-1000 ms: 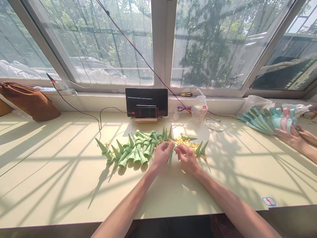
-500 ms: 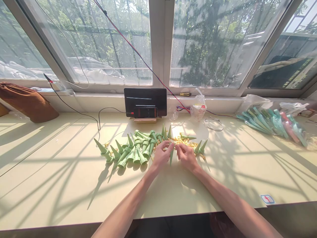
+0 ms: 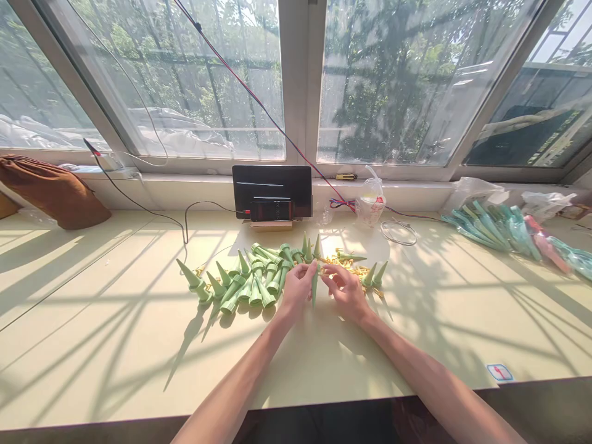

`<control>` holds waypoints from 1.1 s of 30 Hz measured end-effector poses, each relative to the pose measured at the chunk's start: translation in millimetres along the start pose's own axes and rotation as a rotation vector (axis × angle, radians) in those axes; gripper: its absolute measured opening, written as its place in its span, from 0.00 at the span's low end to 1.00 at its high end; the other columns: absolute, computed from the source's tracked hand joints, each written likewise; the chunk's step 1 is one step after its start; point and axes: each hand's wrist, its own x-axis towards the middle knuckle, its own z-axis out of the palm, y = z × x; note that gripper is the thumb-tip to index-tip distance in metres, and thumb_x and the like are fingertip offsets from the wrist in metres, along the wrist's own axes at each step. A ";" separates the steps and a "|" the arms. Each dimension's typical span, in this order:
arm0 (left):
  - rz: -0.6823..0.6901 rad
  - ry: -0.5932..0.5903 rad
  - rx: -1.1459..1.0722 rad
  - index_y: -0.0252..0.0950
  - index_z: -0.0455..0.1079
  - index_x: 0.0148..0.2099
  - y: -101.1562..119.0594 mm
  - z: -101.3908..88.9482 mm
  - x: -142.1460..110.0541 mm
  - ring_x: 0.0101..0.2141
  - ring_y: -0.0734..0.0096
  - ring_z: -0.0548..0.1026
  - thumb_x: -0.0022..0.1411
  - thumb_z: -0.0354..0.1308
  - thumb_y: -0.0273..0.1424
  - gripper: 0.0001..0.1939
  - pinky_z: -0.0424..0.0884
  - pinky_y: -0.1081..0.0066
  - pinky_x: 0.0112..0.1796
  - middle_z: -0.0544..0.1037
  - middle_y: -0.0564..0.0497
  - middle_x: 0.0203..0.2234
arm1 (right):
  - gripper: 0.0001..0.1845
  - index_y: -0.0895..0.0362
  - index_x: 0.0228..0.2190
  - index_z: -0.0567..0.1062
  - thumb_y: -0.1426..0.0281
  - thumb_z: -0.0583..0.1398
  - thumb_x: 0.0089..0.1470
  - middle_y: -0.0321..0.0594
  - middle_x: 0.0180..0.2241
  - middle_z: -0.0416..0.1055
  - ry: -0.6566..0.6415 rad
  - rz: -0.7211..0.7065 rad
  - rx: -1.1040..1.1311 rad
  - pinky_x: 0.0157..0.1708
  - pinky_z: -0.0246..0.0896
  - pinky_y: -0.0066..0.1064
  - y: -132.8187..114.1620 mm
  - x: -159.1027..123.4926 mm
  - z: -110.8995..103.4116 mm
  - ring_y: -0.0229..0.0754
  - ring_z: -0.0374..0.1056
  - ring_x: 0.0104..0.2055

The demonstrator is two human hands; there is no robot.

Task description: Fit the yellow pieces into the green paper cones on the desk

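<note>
A cone (image 3: 315, 291) is held tip down by the left hand (image 3: 297, 287).
It is near the right hand (image 3: 346, 292), whose grip cannot be told; more cones (image 3: 256, 292) are piled on the table (image 3: 319, 364).

One camera here, riding on the person's head, across the table (image 3: 139, 370) from the black tablet (image 3: 272, 184). It looks forward at the tablet and tips down, near enough that the left hand (image 3: 297, 288) and right hand (image 3: 346, 291) show on the tablet's near side, yet wide enough to catch the windows (image 3: 383, 86) behind it and the table's front edge (image 3: 115, 418).
</note>
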 end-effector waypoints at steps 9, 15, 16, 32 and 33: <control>-0.041 0.030 0.039 0.36 0.65 0.28 -5.5 -2.8 3.7 0.17 0.82 0.54 0.53 0.63 0.52 0.24 0.51 0.78 0.16 0.58 0.59 0.17 | 0.11 0.56 0.42 0.78 0.66 0.60 0.57 0.43 0.36 0.79 -0.039 -0.072 -0.104 0.27 0.67 0.31 5.2 1.2 -1.1 0.39 0.71 0.25; -0.036 0.009 0.064 0.36 0.66 0.29 -6.0 -4.4 2.7 0.17 0.82 0.53 0.54 0.62 0.53 0.24 0.49 0.78 0.16 0.59 0.58 0.18 | 0.09 0.56 0.39 0.78 0.67 0.60 0.57 0.42 0.35 0.78 -0.034 -0.082 -0.116 0.27 0.66 0.31 5.3 0.9 -1.4 0.39 0.70 0.25; -0.033 0.006 0.066 0.36 0.66 0.30 -6.0 -4.5 2.7 0.17 0.82 0.52 0.54 0.62 0.53 0.24 0.49 0.78 0.16 0.59 0.58 0.18 | 0.09 0.56 0.39 0.78 0.67 0.61 0.57 0.42 0.34 0.78 -0.036 -0.081 -0.121 0.28 0.66 0.31 5.1 0.8 -1.4 0.39 0.70 0.25; -0.012 -0.032 0.096 0.35 0.71 0.33 -9.3 -6.4 4.3 0.17 0.82 0.50 0.55 0.61 0.53 0.24 0.48 0.76 0.17 0.58 0.59 0.18 | 0.11 0.58 0.37 0.76 0.65 0.57 0.61 0.43 0.32 0.77 -0.120 0.005 -0.089 0.33 0.65 0.32 1.4 -0.3 -2.8 0.43 0.71 0.31; -0.006 -0.033 0.096 0.35 0.71 0.33 -10.3 -6.4 4.8 0.17 0.82 0.50 0.55 0.61 0.53 0.24 0.48 0.76 0.17 0.58 0.59 0.18 | 0.11 0.58 0.37 0.76 0.65 0.56 0.61 0.43 0.32 0.76 -0.129 -0.004 -0.094 0.33 0.64 0.32 0.3 -0.2 -3.1 0.43 0.71 0.31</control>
